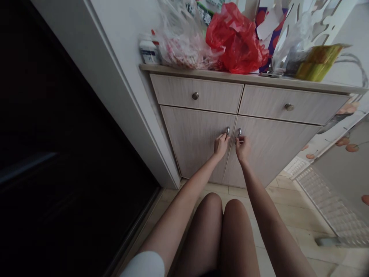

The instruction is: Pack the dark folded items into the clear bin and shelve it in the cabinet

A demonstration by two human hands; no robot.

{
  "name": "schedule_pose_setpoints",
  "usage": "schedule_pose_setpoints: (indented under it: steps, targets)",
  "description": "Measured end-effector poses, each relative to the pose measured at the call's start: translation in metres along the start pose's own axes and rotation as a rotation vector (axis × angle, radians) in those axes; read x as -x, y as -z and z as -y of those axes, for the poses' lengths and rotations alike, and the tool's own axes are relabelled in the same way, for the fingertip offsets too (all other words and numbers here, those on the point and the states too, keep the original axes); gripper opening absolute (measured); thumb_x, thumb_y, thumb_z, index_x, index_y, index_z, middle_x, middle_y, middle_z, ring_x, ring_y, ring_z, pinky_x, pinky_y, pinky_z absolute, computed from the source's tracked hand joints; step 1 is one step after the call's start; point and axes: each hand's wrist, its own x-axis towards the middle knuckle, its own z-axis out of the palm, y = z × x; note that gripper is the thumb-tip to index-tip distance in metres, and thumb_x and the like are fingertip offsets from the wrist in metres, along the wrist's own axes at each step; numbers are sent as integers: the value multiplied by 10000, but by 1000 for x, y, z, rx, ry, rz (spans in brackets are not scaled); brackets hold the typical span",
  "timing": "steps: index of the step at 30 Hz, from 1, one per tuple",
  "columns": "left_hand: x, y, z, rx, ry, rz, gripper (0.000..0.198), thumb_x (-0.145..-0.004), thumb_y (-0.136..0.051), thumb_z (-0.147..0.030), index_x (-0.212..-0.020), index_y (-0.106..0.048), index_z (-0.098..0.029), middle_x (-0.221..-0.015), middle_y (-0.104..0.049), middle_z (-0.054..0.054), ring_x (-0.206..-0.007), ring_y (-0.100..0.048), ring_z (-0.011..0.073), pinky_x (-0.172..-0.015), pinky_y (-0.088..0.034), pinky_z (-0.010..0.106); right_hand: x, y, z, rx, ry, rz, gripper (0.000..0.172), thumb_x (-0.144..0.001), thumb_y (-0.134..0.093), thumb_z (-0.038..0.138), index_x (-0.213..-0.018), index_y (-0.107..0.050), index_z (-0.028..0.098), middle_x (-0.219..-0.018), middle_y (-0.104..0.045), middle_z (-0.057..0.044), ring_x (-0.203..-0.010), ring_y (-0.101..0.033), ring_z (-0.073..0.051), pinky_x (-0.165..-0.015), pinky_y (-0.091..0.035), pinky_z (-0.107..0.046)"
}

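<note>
Here, left hand [220, 145]: fingers drawn together on the left knob [227, 130], pinching it from below.
Right hand [243, 149]: fingers curled closed on the right knob [239, 132], also from beneath.
Knobs: small, round, silvery metal, set side by side at the top inner corners of the two doors, just apart across the seam; each sits at its hand's fingertips, above the palm.
Left door [196, 150]: pale wood grain, flush and closed.
Right door [273, 154]: same finish, closed.
Drawers [213, 95]: two above the doors, each with a round knob.
Cabinet top [201, 72]: carries a red plastic bag [239, 42], a clear bag [181, 46] and a yellow-green packet [317, 61].
Knees [221, 207]: between the forearms, below the doors.
</note>
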Motion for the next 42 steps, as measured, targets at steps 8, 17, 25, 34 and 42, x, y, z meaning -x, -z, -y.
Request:
schedule_pose_setpoints:
  steps: [8, 17, 25, 34, 42]
  targets:
    - [38, 103, 28, 757, 345, 431, 596, -867, -709, -258, -1432, -530, -194, -464, -438, -107, -365, -371, 69, -410, -302, 171, 41, 106, 7, -586, -255, 527, 934, -755, -763, 467, -1552, -344, 220, -482, -329, 155, -391, -275, -86, -421, -248, -203]
    - [105, 81, 20, 1917, 463, 296, 544, -999, -445, -169, -1527, -392, -291, -410, -220, -156, -283, -49, 38, -315, -83, 110, 79, 104, 6, -1548, -382, 811, 896, -784, -692, 116, -1529, -326, 456, -423, -163, 196, -334, -2, -25, -342, -45, -123]
    - [100, 49, 30, 1889, 587, 214, 518, -998, -430, -159, -1498, -431, -290, -448, -189, -141, -318, -39, 56, -336, -74, 145, 66, 83, -6, -1543, -384, 738, 856, -794, -657, 132, -1524, -336, 442, -461, -156, 186, -341, -38, -33, -359, -83, -113]
    - [53, 42, 19, 778, 381, 251, 511, -905, -648, -259, -1407, -558, -221, -682, -588, -26, -573, -535, 97, -566, -422, 201, 45, 55, -9, -367, -67, 144, 610, -860, -646, 463, -1410, -524, 229, -749, -564, 15, -633, -504, -143, -590, -420, -261]
    - [14, -9, -13, -220, 157, 14, 317, -986, -513, -260, -1258, -600, -121, -1081, -723, 187, -1012, -690, 269, -870, -500, 360, 14, 5, 13, 198, 55, 59, 430, -967, -423, 394, -1240, -552, 87, -1087, -671, -157, -938, -611, -234, -841, -426, -354]
